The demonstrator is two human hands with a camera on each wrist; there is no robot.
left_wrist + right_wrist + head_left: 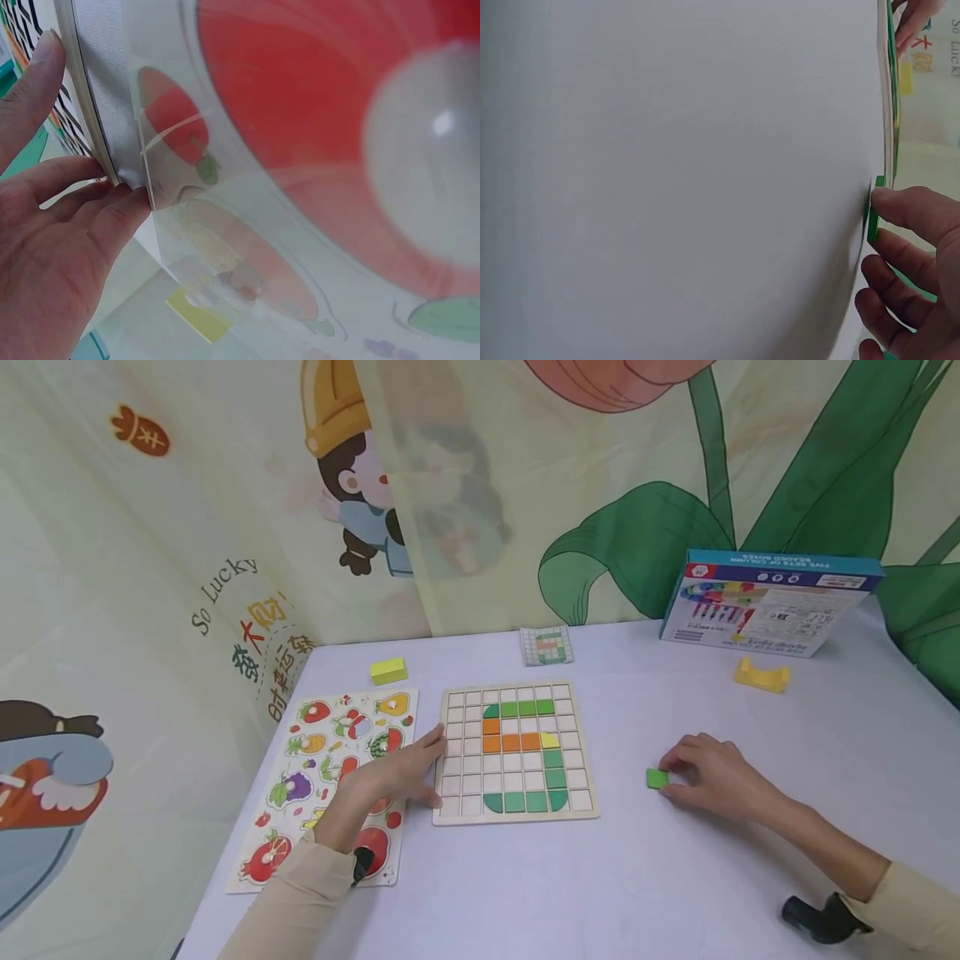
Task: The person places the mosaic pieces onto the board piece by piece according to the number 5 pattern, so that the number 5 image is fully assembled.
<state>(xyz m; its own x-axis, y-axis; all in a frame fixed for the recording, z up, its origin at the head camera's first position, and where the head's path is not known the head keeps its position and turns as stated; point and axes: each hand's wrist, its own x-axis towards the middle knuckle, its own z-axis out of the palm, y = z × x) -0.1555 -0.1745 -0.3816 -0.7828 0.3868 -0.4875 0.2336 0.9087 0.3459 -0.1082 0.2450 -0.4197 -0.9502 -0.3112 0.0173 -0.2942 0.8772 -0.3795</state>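
Observation:
A wooden grid board point(517, 814) lies mid-table with green, orange and yellow tiles set in several of its squares. At its left edge my left hand point(401, 768) rests, the fingers and thumb spread and touching the rim. In the left wrist view, that hand point(67, 217) is beside the board's edge point(90, 97). To the right of the board, my right hand point(716, 777) pinches a small green square tile point(657, 778) between thumb and finger. The right wrist view has this tile point(876, 210) held edge-on, just above or at the white tablecloth; contact cannot be told.
A fruit puzzle board point(318, 852) lies under my left forearm. Behind are a yellow block point(388, 671), a small pattern card point(546, 646), a yellow stand-like piece point(762, 676) and a upright box point(772, 602). A printed curtain point(480, 593) hangs behind the table.

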